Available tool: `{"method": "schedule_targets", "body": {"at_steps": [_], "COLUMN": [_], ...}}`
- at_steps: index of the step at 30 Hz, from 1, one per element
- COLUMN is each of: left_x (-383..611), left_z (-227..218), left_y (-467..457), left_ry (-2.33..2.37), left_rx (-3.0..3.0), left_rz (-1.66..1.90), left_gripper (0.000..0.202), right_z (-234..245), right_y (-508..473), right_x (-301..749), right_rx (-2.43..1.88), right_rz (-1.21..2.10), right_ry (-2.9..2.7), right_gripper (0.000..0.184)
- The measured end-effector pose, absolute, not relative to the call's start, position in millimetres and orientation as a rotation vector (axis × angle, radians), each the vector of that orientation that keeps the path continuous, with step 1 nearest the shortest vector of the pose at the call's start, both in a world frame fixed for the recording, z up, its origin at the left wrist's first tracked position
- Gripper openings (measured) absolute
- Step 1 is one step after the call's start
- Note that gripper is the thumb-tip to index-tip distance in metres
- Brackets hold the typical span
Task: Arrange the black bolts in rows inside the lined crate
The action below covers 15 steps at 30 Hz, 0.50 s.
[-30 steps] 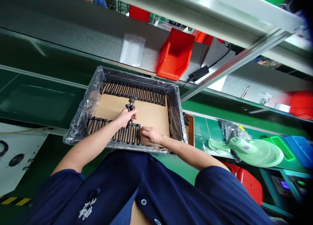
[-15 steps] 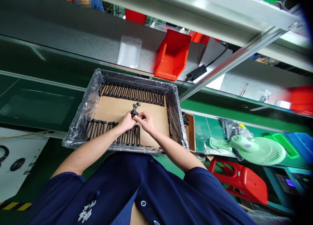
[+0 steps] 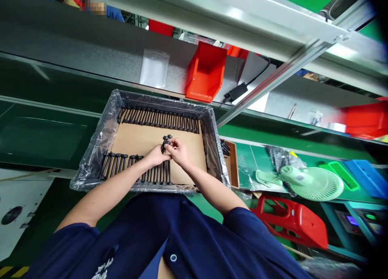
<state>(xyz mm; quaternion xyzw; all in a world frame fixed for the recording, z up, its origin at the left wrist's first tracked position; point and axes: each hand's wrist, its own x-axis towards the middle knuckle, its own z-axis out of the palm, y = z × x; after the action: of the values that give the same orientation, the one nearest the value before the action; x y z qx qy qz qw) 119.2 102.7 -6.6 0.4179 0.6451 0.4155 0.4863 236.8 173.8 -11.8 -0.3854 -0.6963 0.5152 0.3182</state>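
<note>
My left hand (image 3: 156, 155) and my right hand (image 3: 177, 151) meet above the middle of a plastic-lined crate (image 3: 216, 149). Between them is a small bunch of black rod-like parts with round knobbed ends (image 3: 166, 139); their exact kind I cannot make out. The left fingers are wrapped round the bunch, and the right thumb and fingers pinch it near the knobs. On the cardboard sheet (image 3: 142, 136) below, a row of similar black parts (image 3: 160, 119) lies along the far side. Another row (image 3: 117, 164) lies along the near side, partly hidden by my left forearm.
A red bin (image 3: 206, 73), a clear plastic bag (image 3: 154, 68) and a black power adapter (image 3: 236, 92) sit on the shelf behind the crate. To the right are a brown box (image 3: 233, 166), a pale green fan (image 3: 318, 184) and a red stool (image 3: 294, 220). A metal post (image 3: 273, 79) slants upward.
My right hand has shifted to pinch higher on the bunch, and the knobbed ends sit closer to its fingers. The whole view has moved slightly.
</note>
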Motion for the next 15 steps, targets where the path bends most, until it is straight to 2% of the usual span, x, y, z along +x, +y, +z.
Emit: {"method": "schedule_targets", "body": {"at_steps": [9,12,15], "left_x": [103.4,94.3,90.4], "left_z": [7.5,9.5,12.4], "left_y": [102.9,107.8,110.3], "left_ry": [1.416,1.449,1.406], "left_rx": [0.715,0.532,0.448], "left_rz": [0.991,1.083,1.192], "left_gripper": [0.04,0.033,0.014], "right_z": [1.9,-17.0,-44.3], "right_y": [223.4,231.3,220.1], "right_x": [276.8,294.0,302.0], "right_rx": [-1.094,-1.347,-1.593], "right_rz": [1.569,1.664,1.82], "right_ry": [-1.145,-1.276,-1.548], "right_gripper": [0.028,0.026,0.024]}}
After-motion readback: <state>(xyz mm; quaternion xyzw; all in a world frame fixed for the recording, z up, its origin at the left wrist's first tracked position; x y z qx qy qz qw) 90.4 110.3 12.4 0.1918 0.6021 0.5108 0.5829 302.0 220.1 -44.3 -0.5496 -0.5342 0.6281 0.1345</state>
